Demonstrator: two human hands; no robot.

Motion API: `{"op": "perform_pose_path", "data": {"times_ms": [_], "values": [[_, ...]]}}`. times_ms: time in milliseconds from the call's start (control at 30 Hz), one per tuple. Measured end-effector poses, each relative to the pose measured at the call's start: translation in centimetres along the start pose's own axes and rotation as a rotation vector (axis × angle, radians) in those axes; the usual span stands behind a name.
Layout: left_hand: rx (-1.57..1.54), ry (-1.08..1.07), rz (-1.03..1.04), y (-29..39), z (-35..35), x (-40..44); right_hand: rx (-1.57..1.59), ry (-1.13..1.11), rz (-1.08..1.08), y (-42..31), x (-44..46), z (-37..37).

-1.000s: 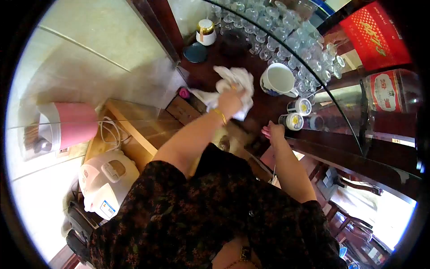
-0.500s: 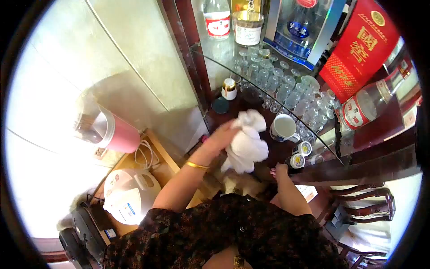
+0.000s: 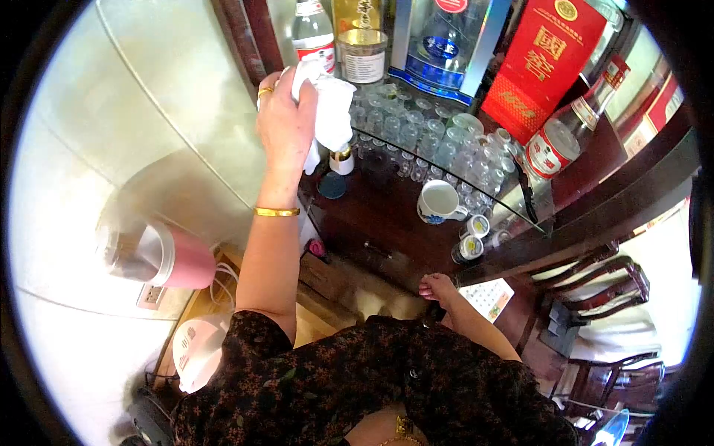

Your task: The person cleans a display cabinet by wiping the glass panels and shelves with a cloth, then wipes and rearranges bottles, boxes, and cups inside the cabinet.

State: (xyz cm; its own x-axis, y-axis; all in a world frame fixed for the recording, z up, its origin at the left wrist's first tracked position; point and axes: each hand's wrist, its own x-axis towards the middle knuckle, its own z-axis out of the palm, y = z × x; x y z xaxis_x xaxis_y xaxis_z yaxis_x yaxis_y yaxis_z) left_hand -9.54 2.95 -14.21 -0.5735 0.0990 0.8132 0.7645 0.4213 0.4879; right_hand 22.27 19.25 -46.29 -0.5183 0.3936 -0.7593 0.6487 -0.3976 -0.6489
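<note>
My left hand (image 3: pixel 286 123), with a gold bracelet at the wrist, grips a bunched white cloth (image 3: pixel 332 111) by the left end of the glass shelf (image 3: pixel 454 171). Behind the cloth stands a clear bottle (image 3: pixel 314 33) with a red and white label. A small white and gold jar (image 3: pixel 341 161) and a dark round lid (image 3: pixel 332 185) are just below it. My right hand (image 3: pixel 440 288) is down at the front edge of the cabinet board (image 3: pixel 357 230), its fingers curled in, with nothing visible in them. Up from it are two small white-topped jars (image 3: pixel 470 248) and a white mug (image 3: pixel 437 201).
Many small stemmed glasses (image 3: pixel 424 134) crowd the shelf area. Behind them stand a tub (image 3: pixel 362 59), a blue boxed bottle (image 3: pixel 442 56), a red box (image 3: pixel 547 67) and another bottle (image 3: pixel 558 145). At left are a pink container (image 3: pixel 186 256) and a white appliance (image 3: pixel 201 349); chairs (image 3: pixel 610 286) stand at right.
My left hand has carried the cloth up and left, from above the lower board to the shelf's left end. My right hand stays by the front edge, fingers more curled. The view has shifted.
</note>
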Motion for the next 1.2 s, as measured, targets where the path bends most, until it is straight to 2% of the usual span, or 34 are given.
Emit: {"op": "perform_pose_path", "data": {"times_ms": [67,133,200,267,400,467,500,533,600,633,733,800,867,900,933,967,1033,1067,1133,1167,1200], "values": [[0.159,-0.38,-0.141,1.2,0.8,0.3,0.043,0.011,0.035,1.3,0.0,-0.3],[0.306,-0.484,0.09,2.5,2.8,-0.7,0.081,0.025,0.07,2.1,-0.7,-0.7],[0.138,-0.75,0.102,3.9,4.0,-0.3,0.082,-0.014,0.072,2.0,-1.0,-0.4],[0.168,-1.003,0.243,7.5,4.9,-0.9,0.055,-0.038,0.052,1.3,-1.6,-0.1],[-0.114,-0.88,0.384,12.8,5.2,-5.5,0.117,-0.071,-0.008,-0.1,-2.2,1.1],[-0.257,-0.838,0.39,12.8,4.5,-6.6,0.122,-0.058,-0.027,-0.9,-2.9,1.4],[-0.392,-0.805,0.401,12.7,4.3,-7.2,0.106,-0.099,-0.085,-1.4,-3.2,1.5],[-0.401,-0.782,0.367,12.3,3.6,-7.3,0.094,-0.141,-0.145,-1.9,-3.5,1.7],[-0.564,-0.9,0.222,10.7,3.1,-6.5,-0.117,0.029,-0.446,-2.9,-3.9,2.8],[-0.591,-0.916,0.172,9.7,3.0,-6.0,-0.251,0.173,-0.68,-4.8,-6.2,3.9],[-0.592,-0.768,-0.009,9.4,1.0,-3.8,-0.482,0.536,-1.399,-12.1,-16.2,5.7],[-0.677,-0.671,-0.124,9.0,0.8,-2.6,-0.606,0.786,-1.513,-15.5,-20.4,4.2],[-0.709,-0.584,-0.069,9.5,0.6,-1.1,-0.727,1.085,-1.541,-19.0,-23.2,2.0],[-0.681,-0.546,0.031,10.2,0.2,-0.4,-0.793,1.166,-1.435,-20.7,-23.6,1.0],[-0.681,-0.552,0.044,10.3,0.5,-0.1,-0.856,1.241,-1.327,-22.0,-23.5,0.1],[-0.493,-0.607,0.104,10.2,1.0,0.3,-0.843,1.25,-1.328,-22.8,-22.8,-0.8],[-0.122,-0.781,0.233,8.0,3.9,1.4,-1.16,1.32,-1.051,-23.3,-20.5,-2.3],[-0.123,-0.771,0.242,6.2,5.6,1.1,-1.154,1.332,-1.058,-23.2,-19.7,-2.5],[0.211,-0.811,0.476,4.5,7.3,0.8,-1.178,1.276,-0.886,-23.3,-18.8,-2.7],[0.214,-0.802,0.481,4.4,7.3,0.6,-1.151,1.254,-0.877,-23.3,-18.9,-2.7],[0.234,-0.777,0.397,5.4,6.0,-0.1,-1.146,1.259,-0.887,-23.5,-18.9,-2.7]]}}
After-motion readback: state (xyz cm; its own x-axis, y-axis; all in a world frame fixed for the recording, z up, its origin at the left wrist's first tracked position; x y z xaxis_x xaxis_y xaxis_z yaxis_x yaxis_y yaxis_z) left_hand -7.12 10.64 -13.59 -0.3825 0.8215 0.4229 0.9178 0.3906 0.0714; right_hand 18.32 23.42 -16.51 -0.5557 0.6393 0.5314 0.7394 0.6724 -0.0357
